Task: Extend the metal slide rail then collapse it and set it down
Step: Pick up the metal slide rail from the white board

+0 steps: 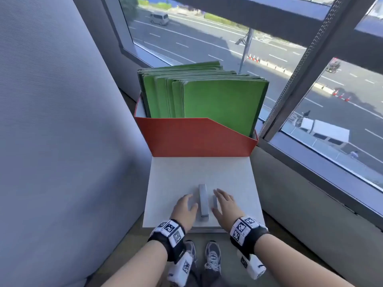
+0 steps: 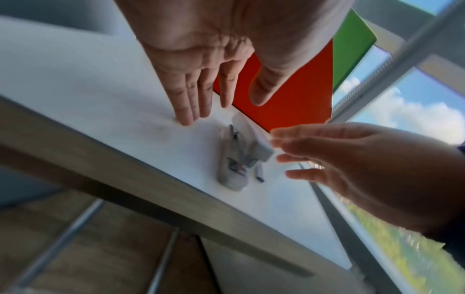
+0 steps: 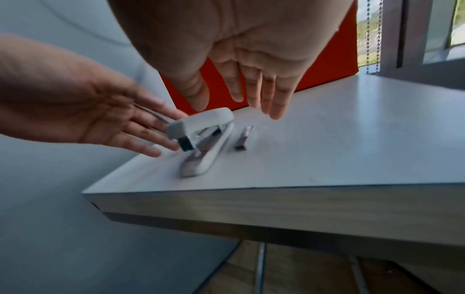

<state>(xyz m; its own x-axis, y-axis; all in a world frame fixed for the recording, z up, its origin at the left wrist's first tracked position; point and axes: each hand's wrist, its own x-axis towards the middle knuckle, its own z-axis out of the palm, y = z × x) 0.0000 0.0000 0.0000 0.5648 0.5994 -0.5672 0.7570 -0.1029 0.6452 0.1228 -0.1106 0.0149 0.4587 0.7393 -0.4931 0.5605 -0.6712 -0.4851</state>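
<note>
A light grey stapler (image 1: 203, 200) lies lengthwise on the white table (image 1: 165, 172) near its front edge. In the right wrist view the stapler (image 3: 203, 135) has its top lifted, and a metal rail (image 3: 191, 165) shows along its base at the near end. A short strip of staples (image 3: 244, 137) lies just right of it. My left hand (image 1: 190, 201) hovers at the stapler's left side with straight fingers and holds nothing. My right hand (image 1: 222, 200) hovers at the right, above the staple strip (image 1: 215, 200), fingers spread and empty.
A red file box (image 1: 196, 137) full of green folders (image 1: 217, 100) stands at the back of the table. A grey partition (image 1: 51, 121) closes the left side, and a window with a bead chain (image 1: 290, 79) the right. My shoes (image 1: 212, 255) are under the front edge.
</note>
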